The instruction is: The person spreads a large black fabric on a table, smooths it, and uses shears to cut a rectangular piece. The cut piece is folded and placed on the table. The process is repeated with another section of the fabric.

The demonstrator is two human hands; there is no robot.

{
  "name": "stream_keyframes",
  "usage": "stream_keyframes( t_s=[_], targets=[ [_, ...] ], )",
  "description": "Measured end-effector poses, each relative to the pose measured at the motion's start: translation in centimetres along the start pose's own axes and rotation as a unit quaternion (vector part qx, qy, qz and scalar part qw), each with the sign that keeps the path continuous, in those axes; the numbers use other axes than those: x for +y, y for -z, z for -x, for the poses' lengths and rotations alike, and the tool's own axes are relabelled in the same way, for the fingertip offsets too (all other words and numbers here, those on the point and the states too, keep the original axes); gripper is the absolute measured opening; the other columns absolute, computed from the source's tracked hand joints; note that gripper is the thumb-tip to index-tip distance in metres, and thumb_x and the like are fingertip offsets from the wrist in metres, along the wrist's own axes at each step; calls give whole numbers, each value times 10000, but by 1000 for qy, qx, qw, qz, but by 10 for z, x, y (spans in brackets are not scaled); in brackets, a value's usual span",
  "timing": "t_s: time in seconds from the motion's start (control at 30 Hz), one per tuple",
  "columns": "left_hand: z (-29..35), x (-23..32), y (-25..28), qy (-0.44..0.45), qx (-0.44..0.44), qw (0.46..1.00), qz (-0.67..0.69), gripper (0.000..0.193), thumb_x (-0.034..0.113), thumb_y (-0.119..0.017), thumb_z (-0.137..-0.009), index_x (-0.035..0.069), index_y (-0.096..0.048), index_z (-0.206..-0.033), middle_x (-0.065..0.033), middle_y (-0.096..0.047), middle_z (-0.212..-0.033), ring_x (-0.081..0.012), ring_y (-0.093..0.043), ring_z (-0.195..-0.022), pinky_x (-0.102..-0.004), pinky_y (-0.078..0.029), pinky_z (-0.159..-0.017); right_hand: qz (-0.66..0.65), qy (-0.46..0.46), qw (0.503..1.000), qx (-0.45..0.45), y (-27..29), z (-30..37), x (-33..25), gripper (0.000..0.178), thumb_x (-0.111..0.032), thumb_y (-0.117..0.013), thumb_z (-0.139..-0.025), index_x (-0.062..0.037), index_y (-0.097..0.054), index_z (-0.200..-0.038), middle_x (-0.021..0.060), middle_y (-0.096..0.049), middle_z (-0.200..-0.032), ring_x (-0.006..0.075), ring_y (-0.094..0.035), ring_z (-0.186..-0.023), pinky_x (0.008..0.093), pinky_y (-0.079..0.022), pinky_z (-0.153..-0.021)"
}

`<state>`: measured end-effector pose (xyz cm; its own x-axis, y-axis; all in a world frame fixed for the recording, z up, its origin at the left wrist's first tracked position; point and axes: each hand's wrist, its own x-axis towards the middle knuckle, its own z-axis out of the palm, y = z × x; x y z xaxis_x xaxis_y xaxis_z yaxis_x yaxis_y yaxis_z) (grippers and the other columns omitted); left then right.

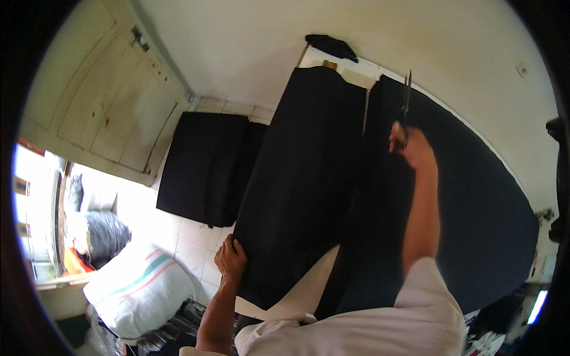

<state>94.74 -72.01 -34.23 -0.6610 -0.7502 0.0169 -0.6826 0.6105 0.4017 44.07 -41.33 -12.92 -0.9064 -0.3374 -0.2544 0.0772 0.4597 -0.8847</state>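
Note:
My right hand (417, 148) is closed around the handles of a pair of scissors (407, 95), raised over the black cloth, with the blades pointing toward the far wall. A cut piece of black fabric (306, 154) lies lengthwise on the pale table (306, 291). At its near left edge, my left hand (230, 259) has its fingers curled on the fabric. To the right spreads a larger sheet of black cloth (475, 196). A narrow slit shows between the two at the far end, and a wedge of bare tabletop at the near end.
A stack of folded black cloth (199, 163) sits left of the table above the tiled floor. A dark scrap (332, 46) lies on the table's far end. At lower left are a stuffed white sack (142, 291) and a dark plastic-wrapped bundle (107, 233), below a wooden door (101, 101).

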Motion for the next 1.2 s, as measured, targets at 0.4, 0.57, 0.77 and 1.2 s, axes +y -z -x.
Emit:
stream_keyframes(
  t_s=[0.4,0.57,0.77,1.2],
  targets=[
    [58,170,3,-413,-33,910,29,453,255,-712,-976,-44,-673,-1315,-219,-481,-1640,-458,-400,-1538,-634,-266,-1266,270,-168,897,307,-11,468,159,275,24,-753,-912,92,-654,-1159,277,-665,-1111,427,-655,-961,494,-511,-891],
    [58,197,9,-452,-210,866,-39,522,252,-780,-941,-90,-658,-1316,-262,-474,-1643,-424,-458,-1513,-556,-348,-1245,355,-260,825,353,-74,506,165,401,62,-710,-903,83,-629,-1295,255,-612,-1353,451,-575,-1286,505,-506,-1060],
    [27,160,72,-44,-317,872,371,453,283,-793,-990,-117,-666,-1159,-175,-748,-1084,-311,-718,-1024,-395,-541,-923,262,59,917,294,-255,438,109,447,-54,-691,-942,37,-637,-1376,239,-666,-1245,443,-614,-1213,550,-479,-1066],
    [53,36,89,-190,-255,919,231,513,397,-774,-982,-79,-613,-876,-335,-658,-812,-473,-623,-705,-529,-472,-698,-225,-140,959,97,-261,297,93,926,-361,-998,-644,136,-664,-1350,276,-766,-1222,348,-763,-1100,428,-586,-959]
  ],
)
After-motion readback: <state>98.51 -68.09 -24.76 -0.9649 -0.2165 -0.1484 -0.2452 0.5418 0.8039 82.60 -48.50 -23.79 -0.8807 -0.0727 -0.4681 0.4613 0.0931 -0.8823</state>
